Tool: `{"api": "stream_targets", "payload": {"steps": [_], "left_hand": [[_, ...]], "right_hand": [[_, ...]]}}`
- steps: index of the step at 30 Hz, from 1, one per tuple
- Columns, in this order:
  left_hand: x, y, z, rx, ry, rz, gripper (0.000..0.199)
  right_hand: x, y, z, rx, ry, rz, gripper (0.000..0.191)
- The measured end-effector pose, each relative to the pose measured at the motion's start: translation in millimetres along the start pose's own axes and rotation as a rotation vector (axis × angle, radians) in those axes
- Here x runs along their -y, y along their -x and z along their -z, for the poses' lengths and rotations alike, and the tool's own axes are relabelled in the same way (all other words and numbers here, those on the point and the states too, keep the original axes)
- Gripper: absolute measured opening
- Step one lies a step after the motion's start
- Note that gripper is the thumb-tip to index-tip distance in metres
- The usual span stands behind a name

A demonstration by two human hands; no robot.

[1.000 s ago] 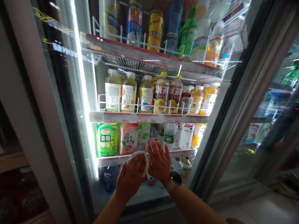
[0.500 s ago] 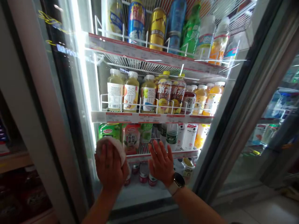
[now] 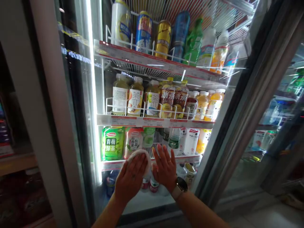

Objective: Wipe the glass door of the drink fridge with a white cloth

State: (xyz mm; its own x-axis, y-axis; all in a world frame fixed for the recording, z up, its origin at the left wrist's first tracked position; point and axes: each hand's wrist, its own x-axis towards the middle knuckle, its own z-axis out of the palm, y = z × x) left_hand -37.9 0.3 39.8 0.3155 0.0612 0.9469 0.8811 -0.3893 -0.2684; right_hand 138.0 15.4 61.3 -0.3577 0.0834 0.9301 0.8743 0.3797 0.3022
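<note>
A glass fridge door [image 3: 104, 202] fills my view, with shelves of bottled drinks [image 3: 135, 98] and cans [image 3: 143, 31] behind it. My left hand [image 3: 130, 179] lies open and nearly flat, pressing a white cloth [image 3: 140, 155] against the glass at about the bottom shelf's edge [image 3: 142, 164]. The cloth should be light and soft, and it may slip on smooth glass, so flat palm pressure seems to suit it. My right hand [image 3: 164, 169] is open on the glass, holding nothing, just beside the cloth. The dark door frame [image 3: 78, 95] stands to my left, with open glass between.

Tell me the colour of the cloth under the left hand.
The cloth looks plain white in the head view.
</note>
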Motion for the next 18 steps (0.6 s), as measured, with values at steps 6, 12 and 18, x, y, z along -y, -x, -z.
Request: {"api": "stream_targets", "payload": {"steps": [6, 12, 18], "left_hand": [[66.1, -24.0, 29.3, -0.137, -0.163, 0.256, 0.073], [53.3, -23.8, 22.0, -0.127, -0.124, 0.370, 0.075], [-21.8, 5.4, -10.9, -0.060, 0.014, 0.121, 0.061]], "right_hand": [[0.8, 0.2, 0.6, 0.002, 0.002, -0.011, 0.067], [1.8, 0.1, -0.2, -0.009, 0.002, -0.016, 0.068], [1.3, -0.8, -1.3, -0.030, -0.001, -0.009, 0.066]]}}
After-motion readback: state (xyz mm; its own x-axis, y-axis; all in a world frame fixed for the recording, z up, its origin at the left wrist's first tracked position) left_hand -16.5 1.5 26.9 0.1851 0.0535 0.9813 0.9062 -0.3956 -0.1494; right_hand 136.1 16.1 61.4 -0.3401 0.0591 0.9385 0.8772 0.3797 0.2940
